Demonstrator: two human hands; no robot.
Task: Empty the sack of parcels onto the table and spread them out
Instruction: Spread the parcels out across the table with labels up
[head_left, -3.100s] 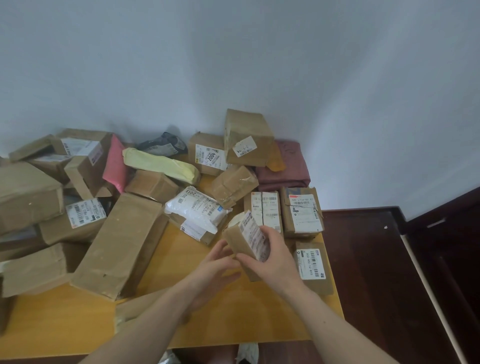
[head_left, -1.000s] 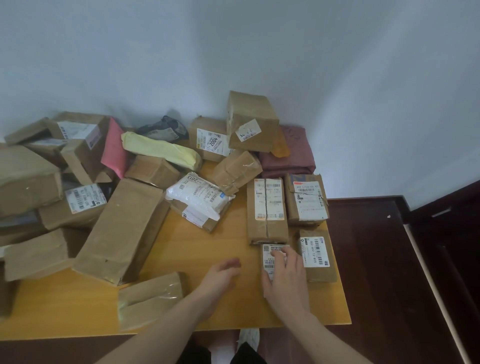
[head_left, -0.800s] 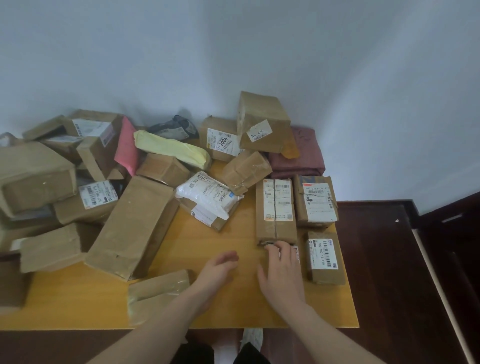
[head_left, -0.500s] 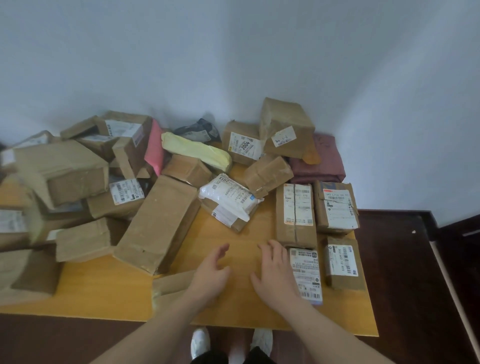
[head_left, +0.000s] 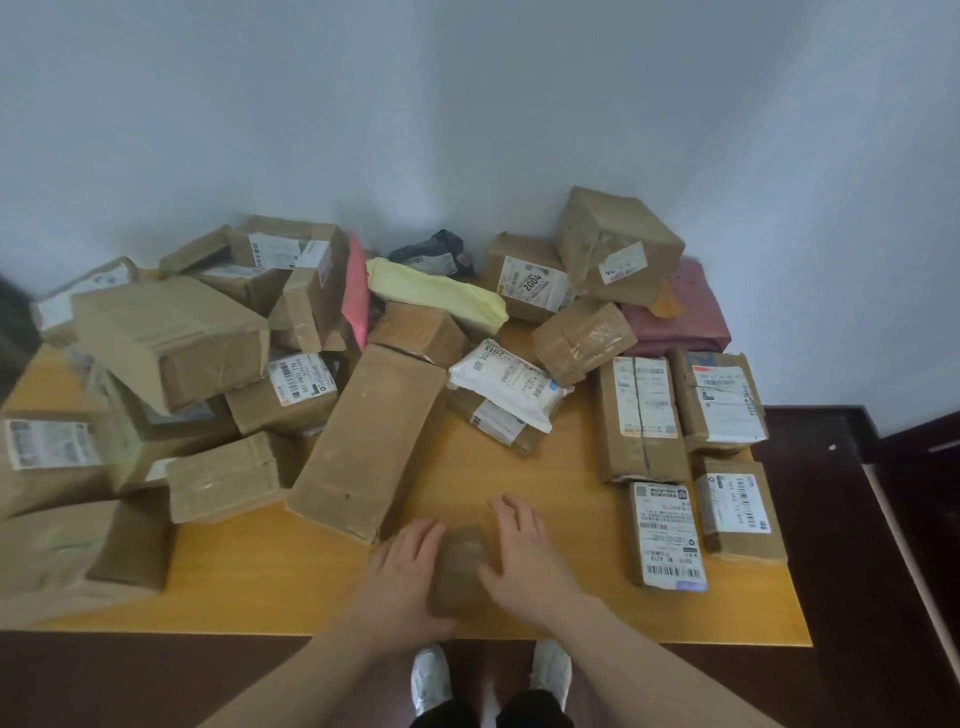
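Note:
Many brown parcels lie on the yellow wooden table (head_left: 260, 582), piled deep on the left. No sack is in view. At the table's front edge a small brown taped parcel (head_left: 460, 566) sits between my hands. My left hand (head_left: 402, 577) lies against its left side with fingers stretched forward. Against its right side rests my right hand (head_left: 522, 558), thumb across the parcel's top. A flat parcel with a white label (head_left: 667, 535) lies label-up to the right of my right hand.
A long brown box (head_left: 369, 447) lies just behind my left hand. Further back sit a white mailer bag (head_left: 506, 384), a yellow bag (head_left: 436, 291) and a maroon bag (head_left: 680, 317). Walls close the back and right. Dark wooden floor (head_left: 852, 519) runs along the right.
My right hand set the labelled parcel down flat at the right and let go. Both hands then moved left onto the small brown parcel at the front edge. The view shifted left.

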